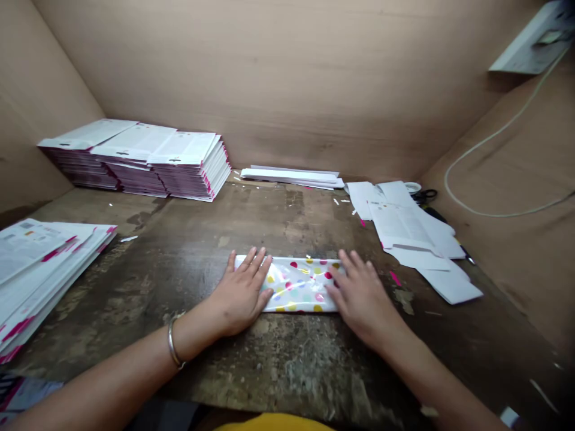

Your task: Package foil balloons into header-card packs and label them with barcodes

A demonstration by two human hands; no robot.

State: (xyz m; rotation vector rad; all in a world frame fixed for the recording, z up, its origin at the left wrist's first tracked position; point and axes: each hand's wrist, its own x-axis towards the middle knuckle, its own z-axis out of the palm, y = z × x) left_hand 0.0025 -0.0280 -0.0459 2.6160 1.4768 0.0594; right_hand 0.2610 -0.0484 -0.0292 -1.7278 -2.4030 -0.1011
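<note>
A folded sheet of shiny plastic with coloured polka dots [299, 286] lies flat on the worn wooden table in front of me. On its left end rests my left hand [242, 293], palm down with the fingers spread. My right hand [362, 296] lies over the right end in the same way, fingers apart. Both hands press on the sheet without gripping it. The two ends of the sheet are partly hidden under my hands.
Tall stacks of white printed card sleeves [179, 161] stand at the back left, with another pile [49, 269] at the left edge. White strips [291, 176] lie along the back wall. Loose sleeves [404, 227] and scissors [424, 196] are on the right. A cable [476, 140] hangs there.
</note>
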